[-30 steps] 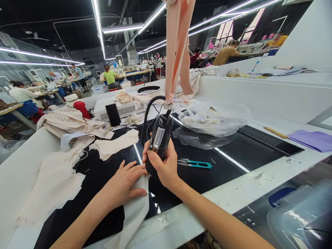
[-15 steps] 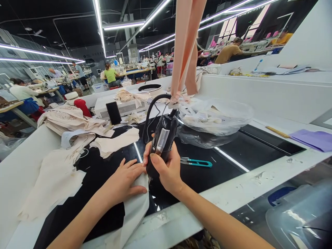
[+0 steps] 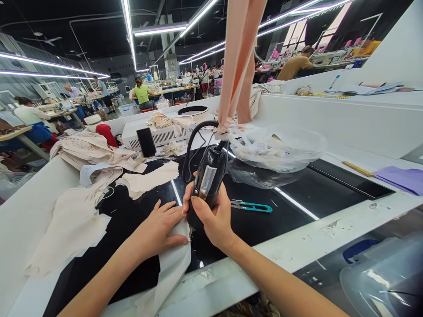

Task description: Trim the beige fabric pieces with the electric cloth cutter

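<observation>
Your left hand [image 3: 160, 226] lies flat, fingers spread, on the cloth strip [image 3: 176, 264] reaching the table edge [image 3: 310, 240]. Your right hand [image 3: 216, 220] wraps around the black tool [image 3: 208, 176], its lower end at the strip's side. Snips [image 3: 247, 205] lie to its right; farther off, a plastic bag [image 3: 291, 154] and phone [image 3: 146, 142].

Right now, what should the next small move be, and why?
Probably guide the black tool slightly along the edge of the pale cloth: the right grip holds it with its lower end by that edge, while the left grip rests flat on the cloth.
</observation>
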`<action>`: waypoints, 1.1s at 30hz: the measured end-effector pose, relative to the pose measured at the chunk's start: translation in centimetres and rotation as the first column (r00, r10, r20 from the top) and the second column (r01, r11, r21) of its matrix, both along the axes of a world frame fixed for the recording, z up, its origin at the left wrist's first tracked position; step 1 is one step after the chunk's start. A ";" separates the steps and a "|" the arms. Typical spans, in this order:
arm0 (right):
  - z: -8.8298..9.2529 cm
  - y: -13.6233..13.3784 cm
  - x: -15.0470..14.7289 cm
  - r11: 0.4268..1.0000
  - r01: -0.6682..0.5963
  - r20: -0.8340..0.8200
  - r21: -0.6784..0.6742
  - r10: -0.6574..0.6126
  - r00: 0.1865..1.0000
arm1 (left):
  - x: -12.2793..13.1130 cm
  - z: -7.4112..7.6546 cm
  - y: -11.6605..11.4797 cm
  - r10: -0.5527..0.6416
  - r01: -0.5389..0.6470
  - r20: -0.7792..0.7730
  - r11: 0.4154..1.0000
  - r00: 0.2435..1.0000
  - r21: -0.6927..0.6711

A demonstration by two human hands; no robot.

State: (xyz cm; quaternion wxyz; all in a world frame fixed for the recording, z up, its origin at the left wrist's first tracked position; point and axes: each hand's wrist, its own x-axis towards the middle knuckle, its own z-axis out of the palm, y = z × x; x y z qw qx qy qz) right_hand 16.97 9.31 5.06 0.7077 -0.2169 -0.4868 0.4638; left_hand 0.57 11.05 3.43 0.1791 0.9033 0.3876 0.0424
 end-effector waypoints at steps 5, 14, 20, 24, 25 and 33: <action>-0.2 0.7 0.2 0.998 0.025 -0.018 0.053 -0.024 1.000 | -0.1 -0.1 0.0 -0.015 0.015 -0.006 1.000 1.000 -0.005; -0.3 0.9 0.1 0.997 0.066 0.041 0.032 -0.068 0.997 | -0.1 0.0 0.0 -0.053 0.053 0.001 0.995 0.999 0.082; 0.2 0.3 -0.1 0.996 0.086 0.057 0.030 -0.088 0.994 | 0.3 -1.1 -4.3 0.028 -0.030 0.011 0.879 1.000 0.475; 0.6 -0.6 0.0 0.998 0.046 0.054 0.034 -0.047 0.997 | 0.6 -2.5 -7.6 0.052 -0.045 0.002 0.837 0.999 0.545; 0.6 -0.9 0.1 0.999 0.035 0.051 0.032 -0.037 0.998 | 0.5 -2.8 -8.0 0.046 -0.042 0.005 0.843 0.999 0.536; 1.1 -1.2 1.4 0.998 0.038 0.041 0.046 -0.040 0.998 | -3.7 -1.8 -6.1 -0.145 0.108 0.090 0.938 0.985 0.328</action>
